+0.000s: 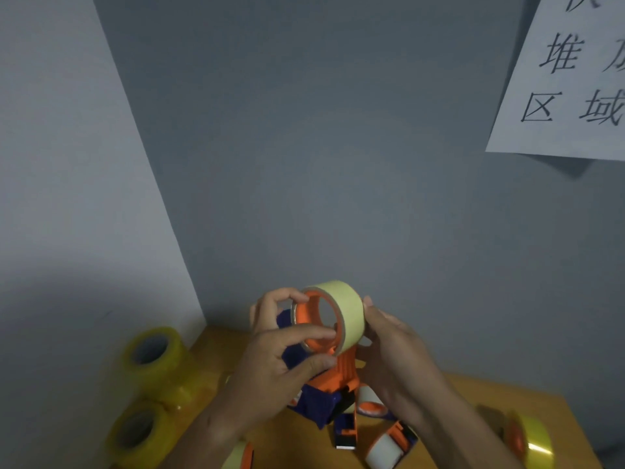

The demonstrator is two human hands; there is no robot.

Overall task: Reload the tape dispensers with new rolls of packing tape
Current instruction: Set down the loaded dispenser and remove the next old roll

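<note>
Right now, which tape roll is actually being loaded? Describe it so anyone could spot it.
Look above the wooden table, between the left hand and right hand. The pale cream roll sits on an orange dispenser hub, raised off the table, unlike the glossy yellow rolls stacked at the left.

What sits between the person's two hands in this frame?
In the head view, a pale yellow tape roll on an orange dispenser sits between the left hand and right hand.

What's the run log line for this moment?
left hand: holds dispenser | right hand: holds pale yellow roll | roll on hub
</note>
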